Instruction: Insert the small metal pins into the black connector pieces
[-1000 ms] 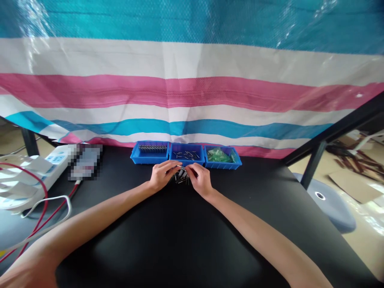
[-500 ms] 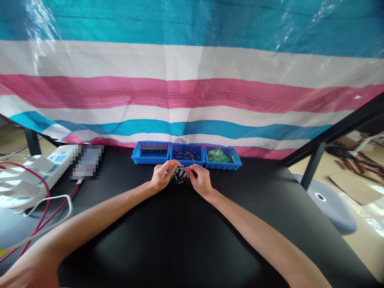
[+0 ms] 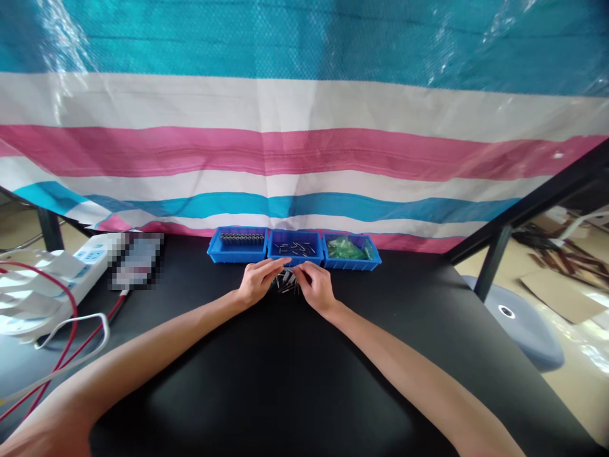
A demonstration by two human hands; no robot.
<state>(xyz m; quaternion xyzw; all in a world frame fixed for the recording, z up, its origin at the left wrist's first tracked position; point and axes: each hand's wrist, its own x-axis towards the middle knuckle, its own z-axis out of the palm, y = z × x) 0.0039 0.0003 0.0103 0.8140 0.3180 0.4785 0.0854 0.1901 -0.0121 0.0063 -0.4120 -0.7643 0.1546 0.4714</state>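
Observation:
Both hands meet over a small pile of thin metal pieces on the black table, just in front of the blue bins. My left hand is closed, fingers straight and pressed together, tips pointing at the right hand. My right hand pinches with thumb and forefinger at the pile's right side. Whatever lies between the fingertips is too small to make out. Right behind the hands, the middle blue bin holds loose thin metal pins.
The left blue bin contains rows of short metal cylinders; the right one holds green bagged items. A power strip, cables and a blurred-out device lie on the left. Striped sheeting hangs behind.
My left hand's fingers have straightened a little, reaching further over the pile. My right hand keeps nearly the same pinch. The view has shifted slightly.

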